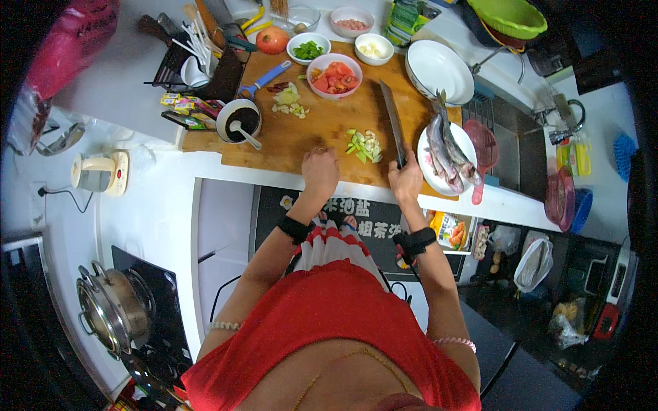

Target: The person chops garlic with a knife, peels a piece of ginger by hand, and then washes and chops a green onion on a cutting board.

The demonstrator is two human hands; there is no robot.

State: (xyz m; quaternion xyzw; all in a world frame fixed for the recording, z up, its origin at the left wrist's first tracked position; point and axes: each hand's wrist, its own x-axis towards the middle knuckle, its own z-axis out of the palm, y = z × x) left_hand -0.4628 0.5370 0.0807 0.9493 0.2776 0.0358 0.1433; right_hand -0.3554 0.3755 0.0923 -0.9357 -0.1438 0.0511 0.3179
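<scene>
My right hand [404,175] grips the handle of a kitchen knife [390,114]. Its long dark blade points away from me over the wooden cutting board [288,146]. My left hand [321,169] rests by the board's near edge, its fingers curled under and blurred, so what they hold is hidden. Between the hands lies a small pile of chopped green onion [364,146]. Sliced ginger and garlic [289,100] with dried chilies form another pile farther left. Two whole fish [446,146] lie on a white plate [431,169] just right of the knife hand.
Along the board's back stand bowls of tomato pieces [334,77], chopped greens [308,50] and garlic cloves [373,50]. A blue-handled peeler [267,77] lies near a bowl of dark sauce [239,120]. At right are a white enamel basin [439,72], a pink strainer [480,146] and the sink [519,149].
</scene>
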